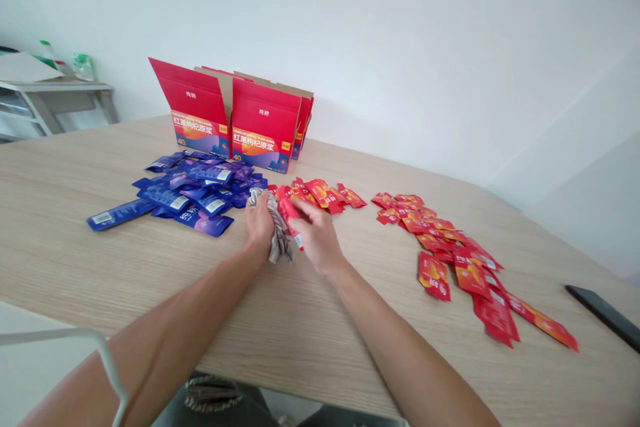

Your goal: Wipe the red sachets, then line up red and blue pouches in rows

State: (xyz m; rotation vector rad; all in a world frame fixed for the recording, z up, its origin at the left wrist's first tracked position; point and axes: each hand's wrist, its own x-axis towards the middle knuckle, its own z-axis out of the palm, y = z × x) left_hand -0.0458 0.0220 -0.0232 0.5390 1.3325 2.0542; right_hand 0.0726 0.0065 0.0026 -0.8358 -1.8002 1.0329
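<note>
My left hand (260, 223) is closed around a crumpled striped cloth (279, 230) near the middle of the table. Right beside it, my right hand (316, 230) grips a red sachet (287, 209), whose side lies against or very close to the cloth. Behind my hands is a small group of red sachets (325, 195). Just left of my left hand lies a heap of blue-purple sachets (195, 187). My fingers and the cloth hide part of the held sachet.
Several red cartons with raised flaps (263, 137) stand behind the blue heap. A long spread of red sachets (450, 240) covers the right side. At the right edge lies a flat black object (607, 317). A side table (60, 88) stands far left, against the white wall.
</note>
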